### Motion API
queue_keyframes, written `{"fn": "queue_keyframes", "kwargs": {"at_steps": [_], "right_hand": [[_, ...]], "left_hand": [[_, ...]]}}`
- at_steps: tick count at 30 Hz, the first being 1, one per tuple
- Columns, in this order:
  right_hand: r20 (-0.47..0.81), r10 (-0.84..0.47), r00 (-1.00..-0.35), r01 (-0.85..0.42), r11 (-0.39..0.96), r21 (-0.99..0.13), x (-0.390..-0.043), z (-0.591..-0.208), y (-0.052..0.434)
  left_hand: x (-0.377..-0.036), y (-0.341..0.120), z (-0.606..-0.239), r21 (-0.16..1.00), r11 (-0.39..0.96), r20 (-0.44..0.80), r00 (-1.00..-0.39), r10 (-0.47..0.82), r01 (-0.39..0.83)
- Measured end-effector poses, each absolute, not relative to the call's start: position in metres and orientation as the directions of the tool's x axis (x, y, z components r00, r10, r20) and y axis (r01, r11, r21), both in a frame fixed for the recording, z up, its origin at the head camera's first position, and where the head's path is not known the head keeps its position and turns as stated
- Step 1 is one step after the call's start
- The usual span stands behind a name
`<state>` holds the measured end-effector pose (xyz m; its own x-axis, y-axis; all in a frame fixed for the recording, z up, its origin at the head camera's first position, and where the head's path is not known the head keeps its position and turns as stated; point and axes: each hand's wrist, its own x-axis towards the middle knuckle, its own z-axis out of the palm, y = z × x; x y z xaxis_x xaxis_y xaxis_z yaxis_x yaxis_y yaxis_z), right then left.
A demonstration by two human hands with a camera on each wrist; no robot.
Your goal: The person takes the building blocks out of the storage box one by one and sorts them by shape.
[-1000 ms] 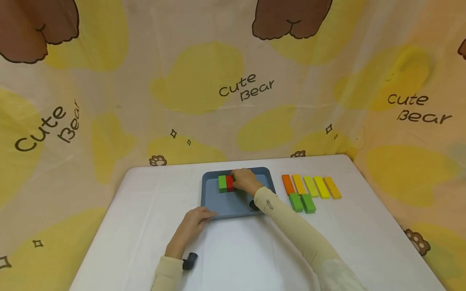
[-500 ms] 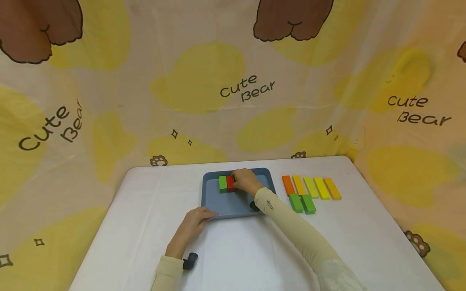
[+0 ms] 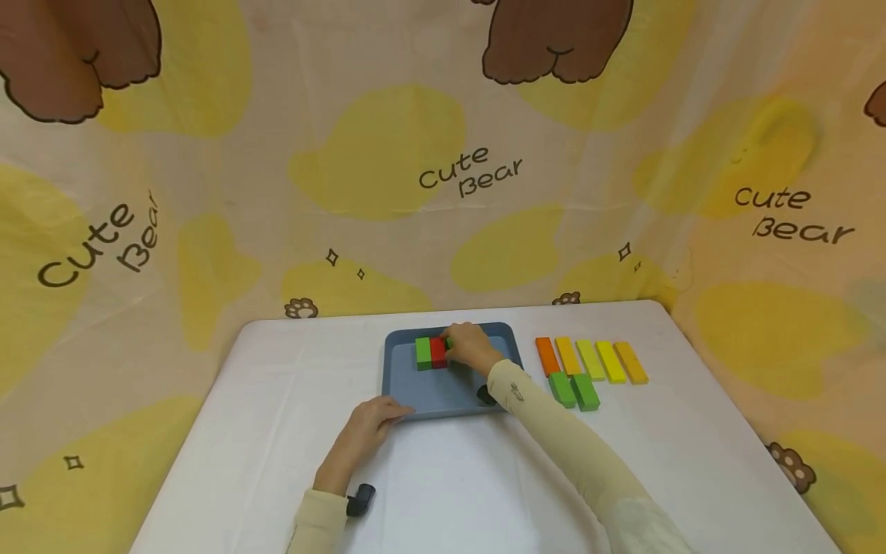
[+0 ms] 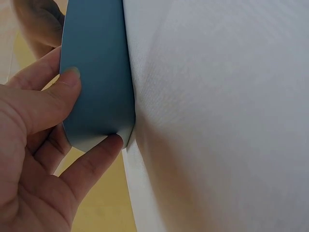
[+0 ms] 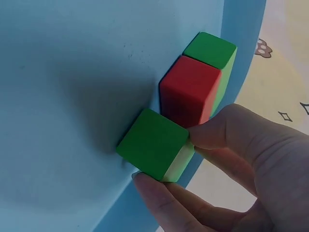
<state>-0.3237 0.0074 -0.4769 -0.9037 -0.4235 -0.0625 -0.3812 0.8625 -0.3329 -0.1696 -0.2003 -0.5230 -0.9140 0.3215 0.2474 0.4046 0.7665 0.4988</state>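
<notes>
Green block point(image 5: 155, 143) number three sits in the tray point(image 3: 443, 388), right hand point(image 3: 469, 346) pinching it beside the red block point(image 3: 438, 352); left hand point(image 3: 360, 435) grips the tray's corner.

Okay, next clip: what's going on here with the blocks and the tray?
A person is lining up coloured blocks in a blue tray on a white table. The right hand pinches a green block and holds it against a red block, which stands next to another green block. The left hand has a grip on the tray's near corner. To the right of the tray, seven more blocks lie on the table in two rows.
</notes>
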Motion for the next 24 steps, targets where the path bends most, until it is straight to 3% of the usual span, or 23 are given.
{"fn": "queue_keyframes", "kwargs": {"at_steps": [14, 24], "right_hand": [[-0.070, -0.428, -0.901, -0.365, 0.836, -0.409, -0.311, -0.454, 0.038], [-0.010, -0.401, -0.916, -0.364, 0.842, -0.397, -0.303, -0.435, 0.092]], "left_hand": [[-0.169, -0.201, -0.522, 0.492, 0.771, 0.253, -0.914, 0.318, 0.405], [-0.169, -0.199, -0.523, 0.477, 0.775, 0.267, -0.908, 0.322, 0.415]]}}
